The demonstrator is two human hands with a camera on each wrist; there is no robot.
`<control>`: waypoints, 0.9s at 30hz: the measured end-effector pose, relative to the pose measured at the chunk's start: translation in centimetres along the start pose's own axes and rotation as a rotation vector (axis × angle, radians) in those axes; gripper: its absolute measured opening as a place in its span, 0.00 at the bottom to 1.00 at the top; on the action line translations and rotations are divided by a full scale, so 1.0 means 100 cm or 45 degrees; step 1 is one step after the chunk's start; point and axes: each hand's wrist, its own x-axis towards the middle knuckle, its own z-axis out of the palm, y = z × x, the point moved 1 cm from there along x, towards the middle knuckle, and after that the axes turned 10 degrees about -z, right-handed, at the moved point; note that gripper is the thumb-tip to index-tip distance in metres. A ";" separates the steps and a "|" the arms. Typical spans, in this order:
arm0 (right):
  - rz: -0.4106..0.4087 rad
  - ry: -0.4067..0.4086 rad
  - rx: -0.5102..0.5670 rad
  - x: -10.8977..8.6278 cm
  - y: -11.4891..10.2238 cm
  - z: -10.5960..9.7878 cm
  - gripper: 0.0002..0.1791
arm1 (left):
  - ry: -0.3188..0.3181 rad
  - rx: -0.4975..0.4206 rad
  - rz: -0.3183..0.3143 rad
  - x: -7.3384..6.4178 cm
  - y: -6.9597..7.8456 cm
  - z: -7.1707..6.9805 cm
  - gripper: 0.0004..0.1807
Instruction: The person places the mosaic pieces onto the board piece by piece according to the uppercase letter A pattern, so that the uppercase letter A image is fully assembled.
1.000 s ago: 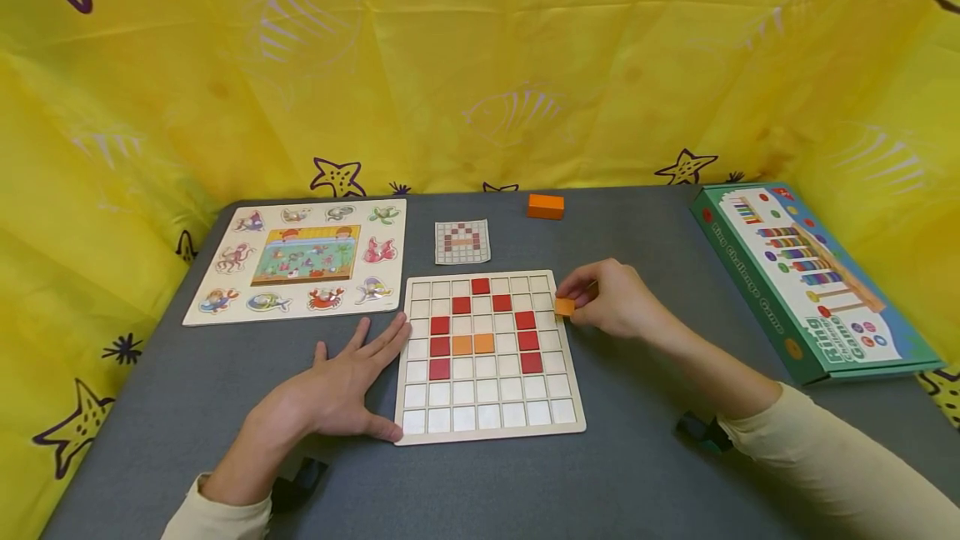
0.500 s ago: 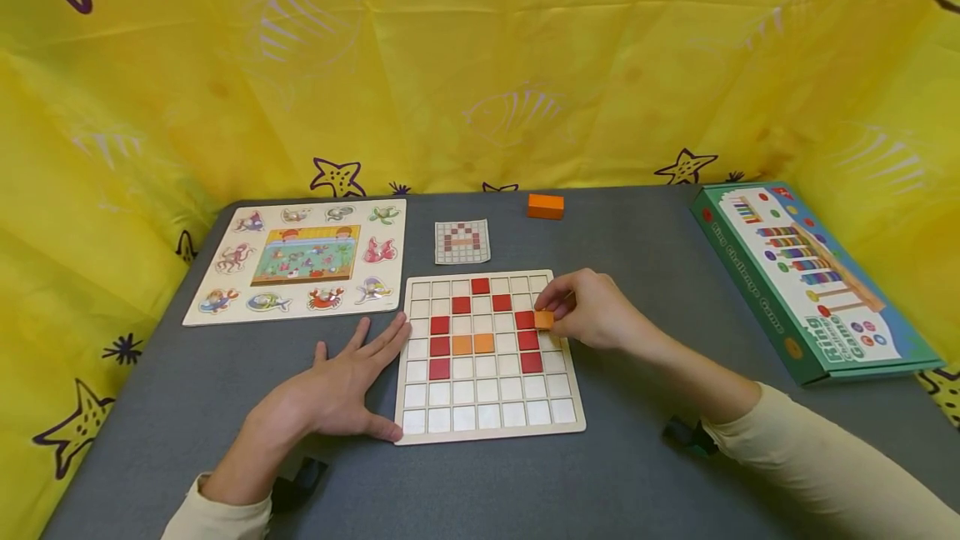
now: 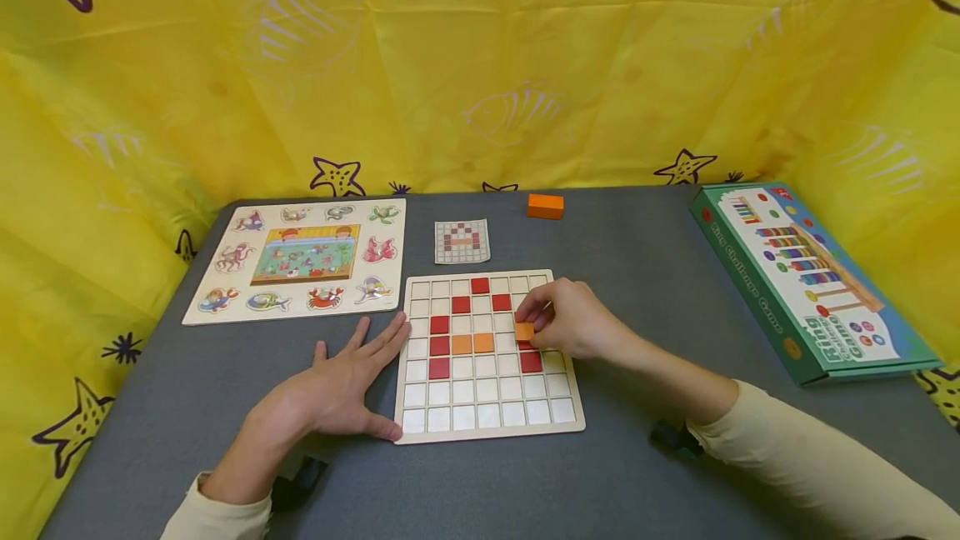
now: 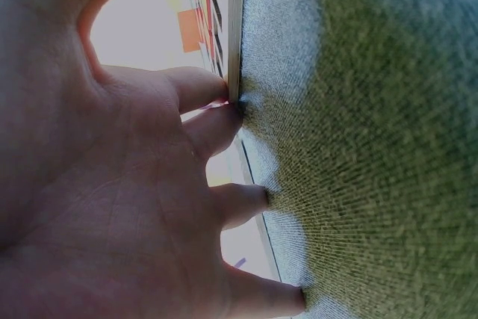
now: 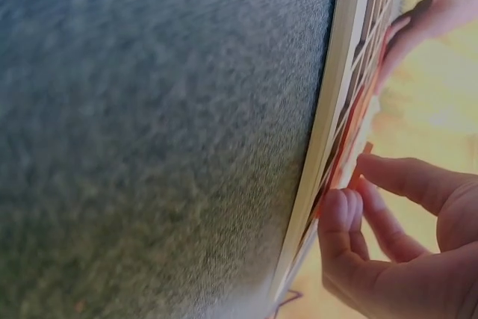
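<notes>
A wooden grid board (image 3: 487,415) with white cells lies in the middle of the table. Red square tiles (image 3: 439,347) sit in several cells, and two orange tiles (image 3: 472,343) lie side by side in the middle. My right hand (image 3: 573,319) pinches one more orange tile (image 3: 524,332) between thumb and fingers above the right column of red tiles, partly covering them. In the right wrist view that tile (image 5: 361,166) is tilted at the fingertips. My left hand (image 3: 337,390) is spread flat, with its thumb and a fingertip touching the board's left edge.
Behind the board lie a small pattern card (image 3: 461,242) and an orange block (image 3: 545,207). A sea-animal puzzle board (image 3: 300,311) is at the left, and a green game box (image 3: 810,290) at the right. Yellow cloth (image 3: 450,65) hangs along the back and sides.
My right hand has carried the orange tile leftward and slightly nearer, from beside the board's right edge to over the right red column. The left hand has stayed still.
</notes>
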 end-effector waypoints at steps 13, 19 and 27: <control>-0.010 -0.035 0.003 0.006 -0.007 0.010 0.13 | -0.001 0.003 -0.002 0.000 -0.001 0.000 0.74; -0.026 -0.062 -0.003 0.008 -0.011 0.013 0.13 | -0.001 0.000 0.000 0.001 0.000 0.000 0.74; -0.054 -0.078 -0.037 0.012 -0.014 0.014 0.13 | -0.002 -0.003 0.003 0.000 -0.001 0.000 0.73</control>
